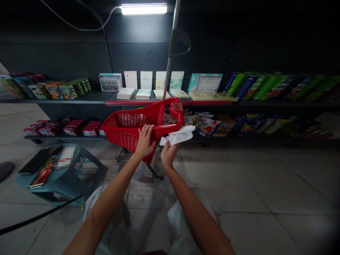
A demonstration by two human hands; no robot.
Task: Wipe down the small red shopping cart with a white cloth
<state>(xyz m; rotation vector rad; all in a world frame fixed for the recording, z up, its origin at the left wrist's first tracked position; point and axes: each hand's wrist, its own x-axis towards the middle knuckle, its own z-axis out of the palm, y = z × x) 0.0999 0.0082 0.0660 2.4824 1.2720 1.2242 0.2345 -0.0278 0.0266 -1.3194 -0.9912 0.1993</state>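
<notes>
Under the left hand (145, 141): red cart (122, 136), fingers over its near rim, can't tell if clamped. Right hand (169, 154) is closed on the white cloth (180, 136), just beside the cart handle (170, 128). Shelf edge (132, 103) runs beyond both hands, stool (63, 179) sits left of the left hand, open floor (225, 184) spreads right of the right hand.

Dark thing (5, 170) cut off by L edge, unclear what. Paper (67, 156) on stool (62, 176) pixelated. R hand (169, 155) fingertips partly hidden by cloth (183, 135). Far-R pkgs (312, 86) blurred.
</notes>
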